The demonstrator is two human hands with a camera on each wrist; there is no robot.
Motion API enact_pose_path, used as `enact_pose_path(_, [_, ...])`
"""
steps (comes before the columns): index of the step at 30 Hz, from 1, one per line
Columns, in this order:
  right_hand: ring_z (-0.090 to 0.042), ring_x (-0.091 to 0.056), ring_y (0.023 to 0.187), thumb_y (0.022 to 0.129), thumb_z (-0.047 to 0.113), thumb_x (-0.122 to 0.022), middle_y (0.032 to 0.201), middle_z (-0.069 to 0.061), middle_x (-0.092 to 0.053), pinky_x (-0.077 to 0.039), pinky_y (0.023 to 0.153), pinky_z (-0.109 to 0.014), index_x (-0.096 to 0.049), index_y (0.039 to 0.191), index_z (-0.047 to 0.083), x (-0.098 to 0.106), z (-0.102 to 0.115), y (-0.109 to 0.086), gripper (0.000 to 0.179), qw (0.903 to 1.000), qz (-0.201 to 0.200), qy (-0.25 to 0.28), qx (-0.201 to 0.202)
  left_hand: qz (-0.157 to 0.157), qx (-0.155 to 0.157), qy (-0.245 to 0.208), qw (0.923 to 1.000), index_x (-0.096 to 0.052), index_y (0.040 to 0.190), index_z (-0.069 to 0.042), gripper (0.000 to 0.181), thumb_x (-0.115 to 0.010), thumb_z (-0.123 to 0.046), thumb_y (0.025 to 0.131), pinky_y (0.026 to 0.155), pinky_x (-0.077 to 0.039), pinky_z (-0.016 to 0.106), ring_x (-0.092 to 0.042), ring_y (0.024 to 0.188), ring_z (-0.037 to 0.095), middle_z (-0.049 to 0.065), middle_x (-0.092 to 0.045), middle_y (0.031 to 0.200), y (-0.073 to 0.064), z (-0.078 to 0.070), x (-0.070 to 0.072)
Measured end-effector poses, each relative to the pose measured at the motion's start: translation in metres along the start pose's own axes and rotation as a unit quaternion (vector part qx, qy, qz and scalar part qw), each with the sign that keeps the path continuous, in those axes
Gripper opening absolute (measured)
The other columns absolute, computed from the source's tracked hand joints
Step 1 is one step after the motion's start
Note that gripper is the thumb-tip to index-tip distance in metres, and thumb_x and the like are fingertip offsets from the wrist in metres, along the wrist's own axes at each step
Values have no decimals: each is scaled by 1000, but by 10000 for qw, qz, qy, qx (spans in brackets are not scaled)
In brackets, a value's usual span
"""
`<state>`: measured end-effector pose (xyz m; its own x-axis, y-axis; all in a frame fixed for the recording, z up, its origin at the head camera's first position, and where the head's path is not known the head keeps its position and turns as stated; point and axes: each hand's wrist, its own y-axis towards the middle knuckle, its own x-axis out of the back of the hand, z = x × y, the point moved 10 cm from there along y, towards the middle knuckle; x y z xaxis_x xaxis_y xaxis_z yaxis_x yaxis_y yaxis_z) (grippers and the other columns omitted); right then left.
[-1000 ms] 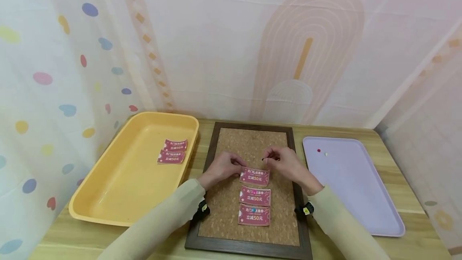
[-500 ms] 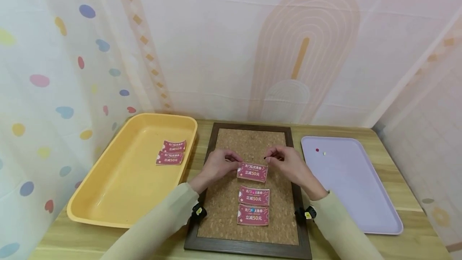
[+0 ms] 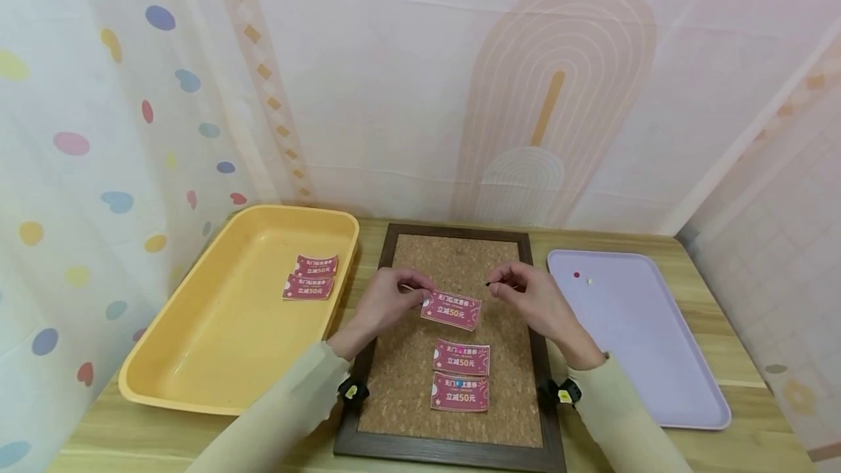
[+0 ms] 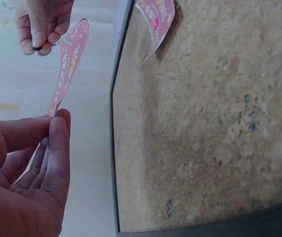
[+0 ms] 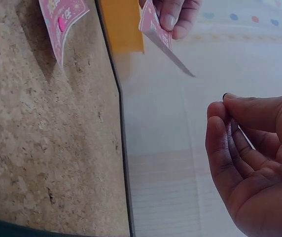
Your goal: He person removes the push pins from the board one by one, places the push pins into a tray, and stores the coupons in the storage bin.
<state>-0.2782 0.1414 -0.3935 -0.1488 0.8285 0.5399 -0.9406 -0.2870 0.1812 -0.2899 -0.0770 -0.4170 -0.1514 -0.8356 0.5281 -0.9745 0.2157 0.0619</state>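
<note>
My left hand (image 3: 384,303) pinches the left end of a pink-red coupon (image 3: 450,310) between thumb and fingers, above the cork board (image 3: 401,407). In the left wrist view the coupon (image 4: 68,61) stretches out curved from the fingertips, raised off the cork. My right hand (image 3: 537,305), just right of the coupon's free end, pinches a small black thumbtack (image 5: 225,97) in its fingertips. Lower on the board lie two more coupons, one with a pink thumbtack (image 3: 460,350) and the lowest with a blue thumbtack (image 3: 458,383).
At left a yellow tray (image 3: 177,356) contains two overlapping coupons (image 3: 309,287). The lilac tray (image 3: 631,341) at right bears a red thumbtack (image 3: 577,274) and a pale one (image 3: 589,281). A dark wooden frame (image 3: 453,453) edges the board, and a patterned curtain (image 3: 407,93) hangs behind.
The upper coupon has risen off the cork and shifted slightly left with my left hand. My right hand has come apart from the coupon's right end, still pinching the black thumbtack.
</note>
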Motion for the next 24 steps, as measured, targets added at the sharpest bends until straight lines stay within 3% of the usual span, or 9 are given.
enact_pose_path(8, [-31,-65,84,101,7,-67,97,-5,-71,-50,67,-27,-70,104,6,12,1,-6,5,9998,-123,101,121,-84,105,-2,9999,-79,99,-9,7,-73,-7,96,67,-53,30,-63,82,16,4,-73,101,-7,1,8])
enact_pose_path(14, [-17,-60,79,101,10,-68,100,-6,-71,-48,67,-27,-71,105,7,19,1,-7,6,9998,-154,44,112,-96,104,-191,9997,-78,102,-7,10,-71,-5,97,69,-57,35,-64,80,16,5,-73,100,-12,2,19])
enact_pose_path(19, [-15,-58,77,100,9,-69,97,-5,-71,-47,66,-26,-71,104,6,26,1,-10,6,9996,-242,-32,155,-189,118,-214,9995,-78,105,-8,10,-73,-7,97,74,-59,42,-64,81,19,5,-73,101,-17,3,32])
enact_pose_path(24, [-16,-59,78,100,11,-69,96,-4,-71,-47,66,-26,-71,106,6,30,1,-12,8,9996,-243,-59,121,-236,192,-166,9994,-79,106,-10,12,-72,-8,98,73,-55,34,-62,83,20,4,-74,100,-20,6,46])
